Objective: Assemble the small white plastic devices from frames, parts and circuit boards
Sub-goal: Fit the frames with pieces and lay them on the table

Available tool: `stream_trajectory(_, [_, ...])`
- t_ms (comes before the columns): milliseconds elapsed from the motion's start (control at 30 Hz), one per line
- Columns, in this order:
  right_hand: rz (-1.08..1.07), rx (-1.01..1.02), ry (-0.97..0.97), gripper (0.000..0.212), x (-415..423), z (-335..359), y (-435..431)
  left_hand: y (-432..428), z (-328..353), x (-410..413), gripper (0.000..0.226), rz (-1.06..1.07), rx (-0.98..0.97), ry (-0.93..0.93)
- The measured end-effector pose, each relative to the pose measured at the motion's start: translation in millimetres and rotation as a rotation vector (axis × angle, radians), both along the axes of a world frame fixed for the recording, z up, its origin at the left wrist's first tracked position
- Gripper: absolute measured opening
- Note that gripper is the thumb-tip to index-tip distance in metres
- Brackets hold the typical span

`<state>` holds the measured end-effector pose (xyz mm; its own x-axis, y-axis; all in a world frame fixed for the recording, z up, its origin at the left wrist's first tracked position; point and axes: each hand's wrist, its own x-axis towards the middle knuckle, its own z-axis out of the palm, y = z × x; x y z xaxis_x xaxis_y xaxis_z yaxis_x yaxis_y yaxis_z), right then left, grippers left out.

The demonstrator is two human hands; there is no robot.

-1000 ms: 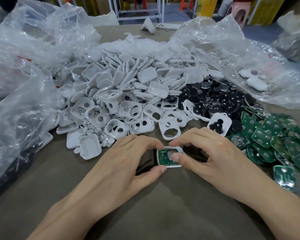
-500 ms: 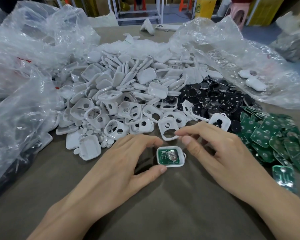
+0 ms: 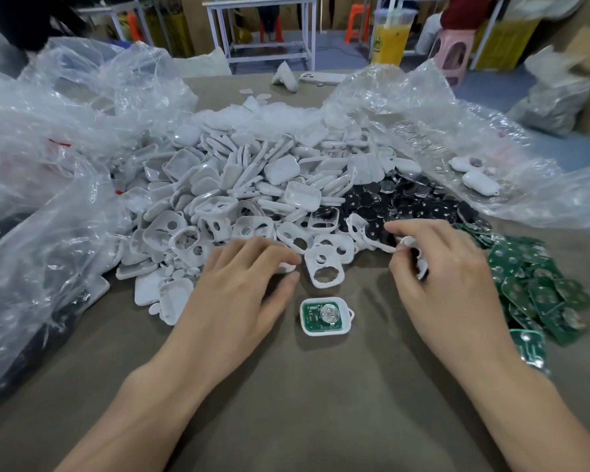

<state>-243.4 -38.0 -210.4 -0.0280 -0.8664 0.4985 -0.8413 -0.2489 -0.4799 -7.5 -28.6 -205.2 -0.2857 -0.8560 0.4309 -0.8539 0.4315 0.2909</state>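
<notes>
A white shell holding a green circuit board (image 3: 324,316) lies on the brown table between my hands, with neither hand touching it. My left hand (image 3: 246,294) is at the near edge of the pile of white frames and covers (image 3: 252,199), and its fingertips and thumb pinch a small white part (image 3: 286,267). My right hand (image 3: 447,277) is curled round a white frame (image 3: 422,267) at the edge of the black discs (image 3: 406,206). The hand hides most of that frame. A single white frame with two holes (image 3: 324,267) lies just beyond the shell.
A heap of green circuit boards (image 3: 532,284) lies at the right. Crumpled clear plastic bags rise at the left (image 3: 48,199) and back right (image 3: 457,148). Two closed white devices (image 3: 477,182) rest on the right bag. A phone (image 3: 321,77) lies at the far edge.
Both hands let go of the shell with the circuit board. They moved away from me to the piles, where the left pinched a white part and the right picked up a white frame.
</notes>
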Motion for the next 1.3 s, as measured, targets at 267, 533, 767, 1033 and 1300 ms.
stream_trajectory(267, [-0.07,0.18,0.162,0.037,4,-1,1,-33,7,-8,0.025,-0.126,-0.099,-0.158])
stream_trajectory(533, [-0.021,0.182,0.024,0.041,-4,-4,-3,-50,4,-2,0.031,-0.099,-0.091,0.0])
stream_trajectory(767, [-0.01,0.086,0.068,0.034,0,2,-5,-51,8,18,0.019,0.185,-0.18,0.129])
stream_trajectory(1033, [0.148,0.06,0.222,0.027,30,19,-54,-52,10,27,0.036,0.328,-0.002,0.089])
stream_trajectory(1300, [0.149,0.056,0.24,0.044,49,21,-82,-55,10,27,0.039,0.355,0.007,0.074])
